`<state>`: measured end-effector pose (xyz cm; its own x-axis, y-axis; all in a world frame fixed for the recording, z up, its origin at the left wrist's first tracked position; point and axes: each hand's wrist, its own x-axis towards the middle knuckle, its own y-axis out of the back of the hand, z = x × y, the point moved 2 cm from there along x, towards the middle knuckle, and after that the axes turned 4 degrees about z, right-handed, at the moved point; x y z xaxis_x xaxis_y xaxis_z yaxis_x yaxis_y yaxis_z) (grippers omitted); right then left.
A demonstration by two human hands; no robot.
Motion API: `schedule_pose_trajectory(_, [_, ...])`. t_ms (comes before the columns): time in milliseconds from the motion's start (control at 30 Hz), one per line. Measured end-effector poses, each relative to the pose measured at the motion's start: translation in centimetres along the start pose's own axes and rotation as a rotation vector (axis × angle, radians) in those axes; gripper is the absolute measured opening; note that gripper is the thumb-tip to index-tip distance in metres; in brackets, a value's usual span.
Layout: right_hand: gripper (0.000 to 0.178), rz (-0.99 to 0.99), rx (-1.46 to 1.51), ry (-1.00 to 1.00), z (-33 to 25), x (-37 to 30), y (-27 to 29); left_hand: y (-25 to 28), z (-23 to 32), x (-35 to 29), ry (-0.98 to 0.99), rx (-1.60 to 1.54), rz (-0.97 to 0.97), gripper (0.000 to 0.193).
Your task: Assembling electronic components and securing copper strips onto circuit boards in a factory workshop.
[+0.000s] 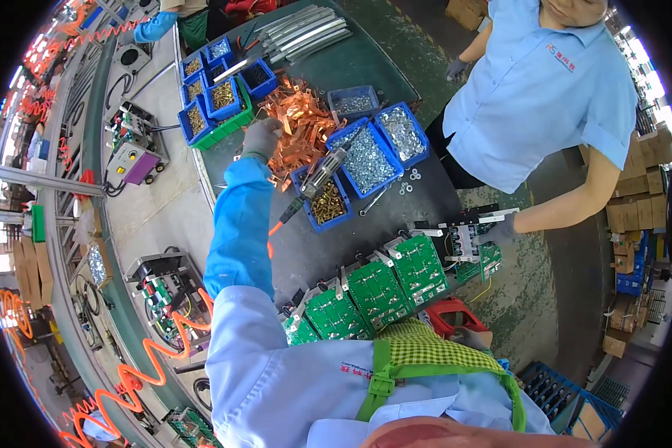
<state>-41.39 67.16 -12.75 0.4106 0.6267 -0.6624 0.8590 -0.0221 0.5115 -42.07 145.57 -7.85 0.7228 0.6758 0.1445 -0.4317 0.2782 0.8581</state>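
Observation:
My left hand (261, 140), in a grey glove and a blue oversleeve, reaches to the left edge of a heap of copper strips (300, 123). Its fingers are curled together against the heap; what they hold is hidden. A grey patch that looks like my gloved right hand (472, 338) shows low beside a red plastic container (455, 316), its fingers out of sight. Several green circuit boards (381, 293) stand in a row along the near bench edge. A power screwdriver (322, 173) with an orange hose lies across a blue bin of brass-coloured screws (327, 204).
Blue bins of washers (366, 158) and small fasteners (222, 95) surround the copper. Metal bars (299, 33) lie at the far end. A co-worker (530, 97) at right touches a board assembly (467, 240). Left of the bench, a conveyor line (168, 175) carries open devices.

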Motion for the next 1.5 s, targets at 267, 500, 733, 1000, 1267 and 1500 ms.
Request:
schedule_pose_trajectory(267, [0.053, 0.011, 0.083, -0.441, -1.9, 0.4, 0.3, 4.1, -0.9, 0.8, 0.142, -0.272, 0.187, 0.018])
schedule_pose_trajectory(500, [0.057, 0.034, 0.08, -0.451, -2.3, -0.9, 0.3, 2.2, 2.7, -0.4, -0.193, 0.272, 0.11, 0.02])
schedule_pose_trajectory(733, [0.056, 0.062, -0.019, -0.468, 2.5, -2.6, -3.5, 2.4, 6.0, -1.0, -0.482, 0.755, 0.053, 0.014])
schedule_pose_trajectory(1000, [0.046, -0.133, 0.554, -0.167, 14.2, -0.7, -9.6, 9.2, 13.3, 1.7, -0.334, -0.104, 0.448, 0.021])
schedule_pose_trajectory(1267, [0.055, 0.065, 0.157, -0.276, 2.8, 0.6, -0.1, 12.7, 31.2, -14.8, -0.413, -0.902, 0.137, 0.02])
schedule_pose_trajectory(1500, [0.048, 0.029, 0.057, -0.265, 4.2, 1.6, 5.0, -0.3, 32.2, -29.1, -0.225, -0.859, -0.337, 0.019])
